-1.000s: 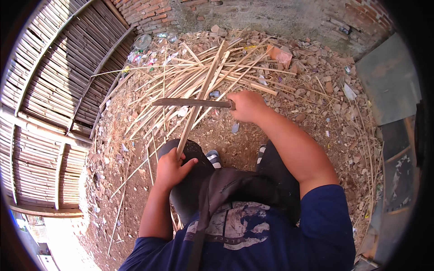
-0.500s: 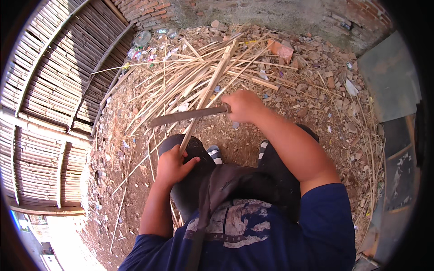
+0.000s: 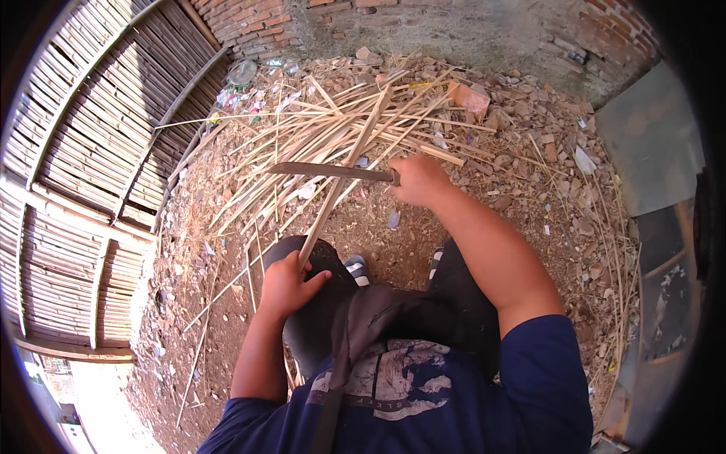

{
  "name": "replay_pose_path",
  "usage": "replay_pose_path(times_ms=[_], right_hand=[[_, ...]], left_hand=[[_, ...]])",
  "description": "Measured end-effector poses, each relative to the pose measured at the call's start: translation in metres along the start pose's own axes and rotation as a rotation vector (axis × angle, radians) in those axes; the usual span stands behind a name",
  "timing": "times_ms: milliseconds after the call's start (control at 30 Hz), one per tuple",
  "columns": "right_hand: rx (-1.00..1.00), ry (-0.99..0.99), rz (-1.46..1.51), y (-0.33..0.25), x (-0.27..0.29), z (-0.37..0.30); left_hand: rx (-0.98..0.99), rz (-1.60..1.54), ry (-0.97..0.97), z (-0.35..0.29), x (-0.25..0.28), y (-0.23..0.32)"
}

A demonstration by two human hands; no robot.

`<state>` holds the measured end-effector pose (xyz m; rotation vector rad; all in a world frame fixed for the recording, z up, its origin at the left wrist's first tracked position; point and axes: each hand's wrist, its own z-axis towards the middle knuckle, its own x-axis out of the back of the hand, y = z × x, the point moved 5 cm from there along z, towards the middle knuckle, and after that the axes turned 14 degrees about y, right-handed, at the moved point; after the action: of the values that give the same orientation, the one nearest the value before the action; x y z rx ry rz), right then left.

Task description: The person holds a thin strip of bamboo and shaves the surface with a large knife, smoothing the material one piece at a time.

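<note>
My left hand (image 3: 284, 286) is closed round the near end of a long, pale bamboo strip (image 3: 321, 215), beside my left knee. The strip slants away from me, its far end over a loose heap of similar strips (image 3: 302, 140). In my right hand (image 3: 418, 181) is the handle of a machete (image 3: 325, 171) with a long, dark blade. That blade lies across the strip near its middle, pointing left and nearly level. Whether its edge bites into the wood I cannot tell.
Broken brick and litter cover the ground, with a larger brick chunk (image 3: 470, 100) behind the heap. A bamboo slat wall (image 3: 91, 159) stands left, a weathered brick wall (image 3: 423, 30) at the back. Grey panels (image 3: 643, 144) lean at the right.
The machete has moved away from me along the strip, and its tip has risen so the blade is more level. My left hand keeps its hold in about the same place.
</note>
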<state>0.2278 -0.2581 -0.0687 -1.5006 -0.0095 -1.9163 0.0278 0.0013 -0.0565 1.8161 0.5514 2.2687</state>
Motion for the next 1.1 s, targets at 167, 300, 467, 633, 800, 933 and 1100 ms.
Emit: replay_pose_path(times_ms=[167,300,467,633,800,933,1100], right_hand=[[0.212,0.018,0.027,-0.034,-0.008,-0.011],[0.117,-0.022,0.027,-0.011,-0.003,-0.003],[0.166,0.001,0.026,-0.041,-0.013,-0.008],[-0.059,-0.066,0.028,-0.006,-0.002,0.006],[0.032,0.021,-0.023,0.000,-0.001,-0.006],[0.124,-0.123,-0.054,-0.033,-0.006,-0.010],[-0.084,-0.014,0.082,0.012,0.005,0.006]], left_hand=[[0.025,-0.029,-0.011,-0.005,-0.001,-0.002],[0.024,-0.064,-0.008,0.000,-0.001,-0.002],[0.105,-0.092,0.024,-0.002,0.002,-0.008],[0.004,-0.025,0.005,0.004,-0.003,0.003],[0.034,0.024,-0.059,0.002,0.000,0.006],[-0.040,0.039,-0.028,-0.007,-0.008,0.000],[0.052,-0.043,-0.002,0.001,0.003,0.001]])
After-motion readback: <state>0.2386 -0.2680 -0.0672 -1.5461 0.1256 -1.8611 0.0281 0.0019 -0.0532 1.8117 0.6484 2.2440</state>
